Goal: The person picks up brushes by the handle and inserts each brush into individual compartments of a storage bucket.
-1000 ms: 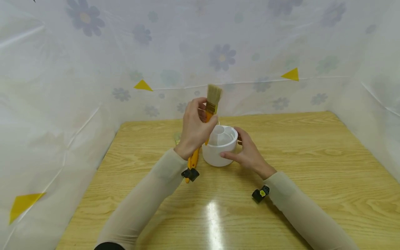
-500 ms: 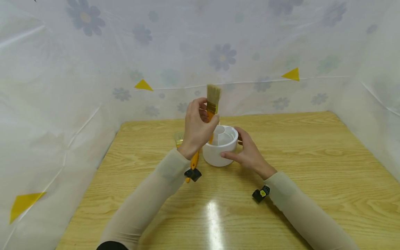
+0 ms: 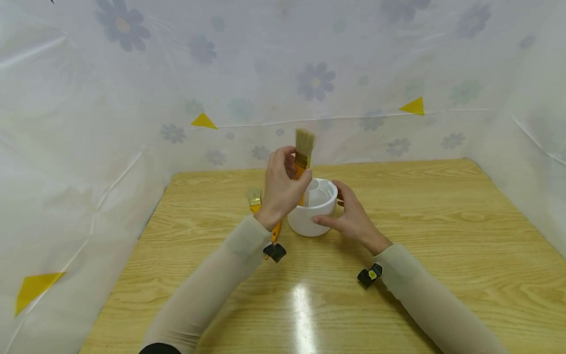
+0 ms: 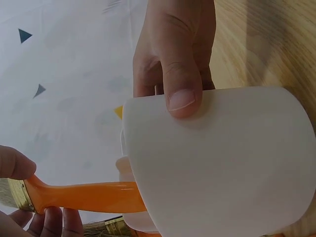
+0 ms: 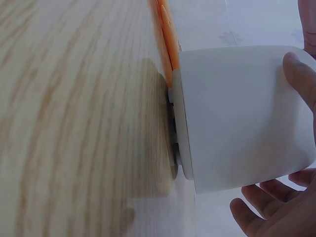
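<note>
My left hand [image 3: 285, 189] pinches a paintbrush [image 3: 304, 143] near its metal band, bristles pointing up. In the left wrist view its orange handle [image 4: 94, 196] runs past the rim into a white round organizer [image 3: 309, 223] with inner dividers. The handle's lower end is hidden inside. My right hand [image 3: 351, 216] holds the organizer from the right, thumb on the front wall and fingers around the far side. On the table left of the organizer lies another paintbrush [image 3: 254, 200], partly hidden by my left hand and wrist.
The organizer stands on a wood-grain table [image 3: 398, 206], with small feet under its base in the right wrist view. White flower-patterned sheeting [image 3: 353, 59] encloses the back and sides, marked with yellow triangles [image 3: 413, 105].
My left hand has moved down and slightly right, lowering the paintbrush further into the organizer. More of the paintbrush on the table shows now. My right hand stays in place.
</note>
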Available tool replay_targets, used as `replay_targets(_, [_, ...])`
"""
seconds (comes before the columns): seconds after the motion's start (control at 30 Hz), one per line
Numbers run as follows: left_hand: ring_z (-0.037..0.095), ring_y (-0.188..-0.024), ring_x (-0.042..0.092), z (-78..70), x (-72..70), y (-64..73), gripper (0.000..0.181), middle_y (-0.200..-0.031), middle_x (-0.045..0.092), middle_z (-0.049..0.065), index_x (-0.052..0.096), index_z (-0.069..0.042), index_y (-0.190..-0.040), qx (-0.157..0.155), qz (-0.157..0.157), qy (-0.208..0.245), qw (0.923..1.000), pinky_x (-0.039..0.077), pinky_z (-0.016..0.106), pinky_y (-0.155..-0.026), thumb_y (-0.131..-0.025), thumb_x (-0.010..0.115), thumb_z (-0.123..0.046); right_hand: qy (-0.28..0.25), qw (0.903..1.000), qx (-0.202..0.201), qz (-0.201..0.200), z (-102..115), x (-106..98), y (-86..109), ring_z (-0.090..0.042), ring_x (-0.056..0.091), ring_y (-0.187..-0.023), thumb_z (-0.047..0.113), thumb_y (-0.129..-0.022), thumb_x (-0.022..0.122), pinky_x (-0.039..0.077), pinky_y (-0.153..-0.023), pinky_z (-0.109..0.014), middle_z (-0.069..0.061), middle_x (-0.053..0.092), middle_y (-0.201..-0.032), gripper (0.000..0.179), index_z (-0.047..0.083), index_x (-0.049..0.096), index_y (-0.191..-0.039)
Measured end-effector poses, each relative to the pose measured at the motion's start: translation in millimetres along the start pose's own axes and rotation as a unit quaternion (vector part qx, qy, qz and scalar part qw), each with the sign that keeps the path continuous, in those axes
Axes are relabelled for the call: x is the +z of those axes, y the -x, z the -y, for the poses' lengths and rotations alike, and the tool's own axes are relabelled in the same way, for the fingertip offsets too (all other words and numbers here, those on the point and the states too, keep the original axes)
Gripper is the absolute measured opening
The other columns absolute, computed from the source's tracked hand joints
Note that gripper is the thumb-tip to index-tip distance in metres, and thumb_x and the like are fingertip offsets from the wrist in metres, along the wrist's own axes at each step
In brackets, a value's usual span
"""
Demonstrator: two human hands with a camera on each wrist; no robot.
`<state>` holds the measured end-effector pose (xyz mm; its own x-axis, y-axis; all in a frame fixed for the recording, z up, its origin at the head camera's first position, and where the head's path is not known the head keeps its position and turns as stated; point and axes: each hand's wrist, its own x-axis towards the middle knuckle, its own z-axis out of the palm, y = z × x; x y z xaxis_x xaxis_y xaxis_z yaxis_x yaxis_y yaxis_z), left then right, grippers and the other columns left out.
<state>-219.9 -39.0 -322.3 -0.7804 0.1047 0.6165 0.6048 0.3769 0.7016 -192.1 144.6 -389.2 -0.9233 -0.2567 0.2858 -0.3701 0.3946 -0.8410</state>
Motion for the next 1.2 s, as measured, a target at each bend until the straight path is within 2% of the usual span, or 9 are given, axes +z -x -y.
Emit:
replay_targets(0.2, [0.019,-0.082,0.051,2.5,2.5,2.8,0.044,-0.097,0.048,0.009,0.049,-0.003,-0.123,-0.003,0.006,0.008,0.9999,0.051,0.025,-0.068,-0.083,0.065,-0.011,0.000,1.0000,0.002,-0.001,2,0,1.0,-0.032,0.045,-0.121,0.020,-0.076,0.082,0.034,-0.100,-0.058,-0.013,0.045,-0.133,0.087,0.003,0.032,-0.144])
replay_targets(0.5, [0.020,-0.084,0.052,5.8,6.3,7.2,0.045,-0.098,0.047,0.009,0.050,-0.004,-0.123,-0.012,0.004,0.004,0.9999,0.053,0.025,-0.069,-0.082,0.068,-0.011,0.003,1.0000,0.008,0.003,3,0,1.1,-0.032,0.044,-0.122,0.022,-0.077,0.081,0.034,-0.101,-0.058,-0.013,0.045,-0.133,0.087,0.003,0.031,-0.145])
replay_targets(0.83, [0.020,-0.082,0.052,7.1,7.8,8.2,0.045,-0.097,0.048,0.009,0.050,-0.003,-0.122,-0.006,-0.006,0.004,1.0000,0.052,0.023,-0.067,-0.081,0.069,-0.010,0.004,0.9999,0.013,0.002,5,0,1.7,-0.032,0.044,-0.122,0.024,-0.077,0.081,0.034,-0.101,-0.057,-0.012,0.045,-0.133,0.086,0.005,0.032,-0.145])
replay_targets(1.2, [0.018,-0.083,0.053,13.4,12.6,14.4,0.048,-0.100,0.048,0.010,0.050,-0.002,-0.123,0.002,0.000,-0.002,1.0000,0.053,0.023,-0.068,-0.080,0.070,-0.008,0.004,0.9999,0.014,0.000,5,0,1.9,-0.032,0.044,-0.121,0.023,-0.076,0.082,0.033,-0.101,-0.057,-0.012,0.045,-0.133,0.087,0.005,0.032,-0.145])
